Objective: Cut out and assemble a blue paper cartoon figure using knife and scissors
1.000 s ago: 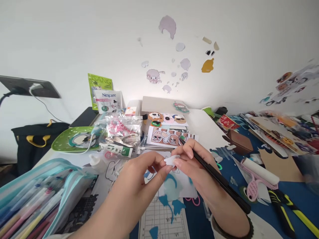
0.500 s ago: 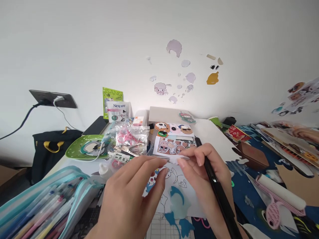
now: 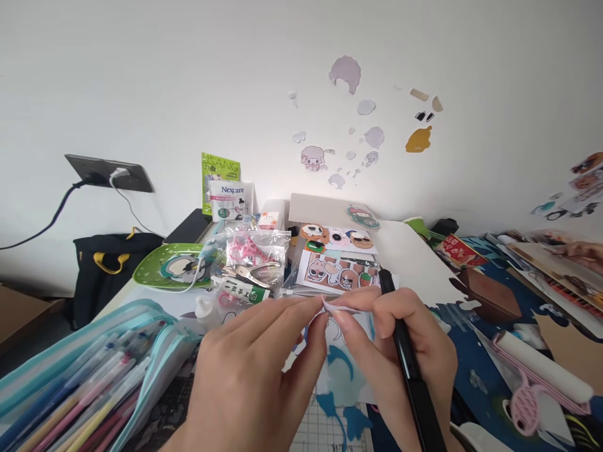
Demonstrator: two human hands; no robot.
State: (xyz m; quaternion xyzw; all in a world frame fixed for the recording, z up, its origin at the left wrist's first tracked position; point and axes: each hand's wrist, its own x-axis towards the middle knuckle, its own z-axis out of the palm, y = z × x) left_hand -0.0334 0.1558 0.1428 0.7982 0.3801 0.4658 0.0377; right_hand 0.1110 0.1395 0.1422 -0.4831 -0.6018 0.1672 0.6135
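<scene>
Between both hands is a small pale paper piece (image 3: 340, 308). My right hand (image 3: 400, 339) pinches it between thumb and index finger, and a black pen (image 3: 409, 358) is tucked through the same hand, slanting down to the right. My left hand (image 3: 264, 358) meets the left tip of the piece with its fingertips and thumb. Below the hands, a drawn sheet with outlines is partly covered. Blue cut-out shapes (image 3: 357, 422) and a pale teal piece (image 3: 343, 383) lie there over a gridded mat (image 3: 315, 430).
A striped pencil case (image 3: 155, 333) full of pens is at the lower left, beside a green tray (image 3: 151, 267). Plastic bags with scissors (image 3: 259, 273) and sticker sheets (image 3: 330, 273) lie behind the hands. A pink-handled roller (image 3: 541, 370) is at the right.
My left fingertips have come to the paper piece, which now shows more clearly and tilted in my right fingers. The view has shifted slightly, moving the background left to right.
</scene>
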